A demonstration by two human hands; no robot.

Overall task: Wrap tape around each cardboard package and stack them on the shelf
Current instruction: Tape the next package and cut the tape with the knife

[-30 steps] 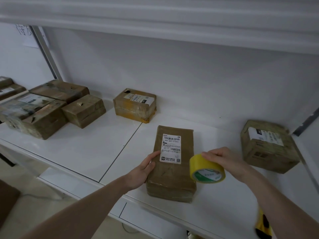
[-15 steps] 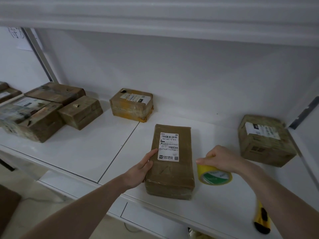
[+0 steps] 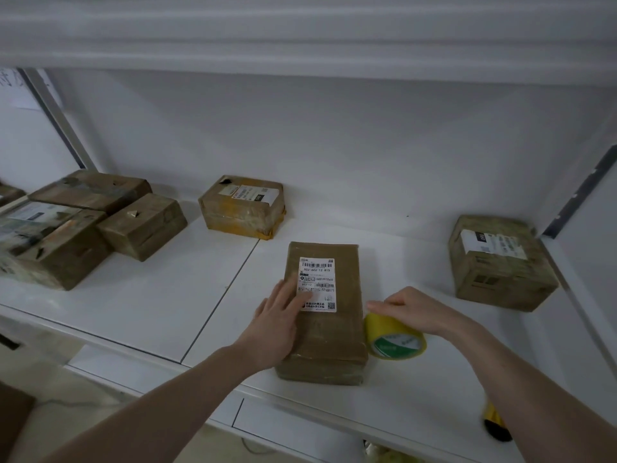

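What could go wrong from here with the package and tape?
1. The package overhangs close to the shelf's front edge; a push from the left hand may tip it off.
2. The tape roll lies right against it under the right hand, so tape may wrinkle on starting.

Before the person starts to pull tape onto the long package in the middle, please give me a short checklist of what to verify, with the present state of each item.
1. Long package lies flat on the shelf: ok.
2. Left hand steadies it, fingers resting flat on top beside the label: ok.
3. Yellow tape roll within reach, sitting on the shelf at the package's right side: ok.
4. Right hand has a firm grip on the roll: not ok, it only rests over the roll's top.
5. Free tape end found: cannot tell.
6. Cutter at hand: cannot tell; a yellow and black tool lies mostly hidden behind the right forearm.
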